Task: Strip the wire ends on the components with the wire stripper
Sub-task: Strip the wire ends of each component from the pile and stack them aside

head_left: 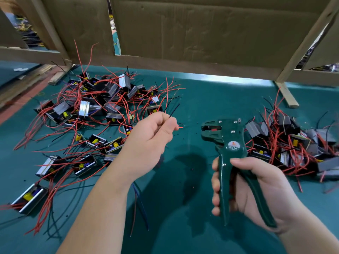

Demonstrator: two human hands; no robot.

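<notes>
My left hand (152, 136) is raised over the green table with its fingers pinched on thin wires: a red wire end (180, 127) pokes out to the right and a black wire (173, 110) sticks up. More wires hang below my forearm; the component they belong to is hidden. My right hand (256, 189) grips the handles of a dark green wire stripper (227, 143), held upright with its jaws pointing left. A gap of about a hand's width separates the jaws from the red wire end.
A heap of small black components with red and black wires (95, 110) covers the left of the green mat (201, 99). A second heap (297, 143) lies at the right. Cardboard walls (201, 30) and wooden posts (286, 92) close off the back.
</notes>
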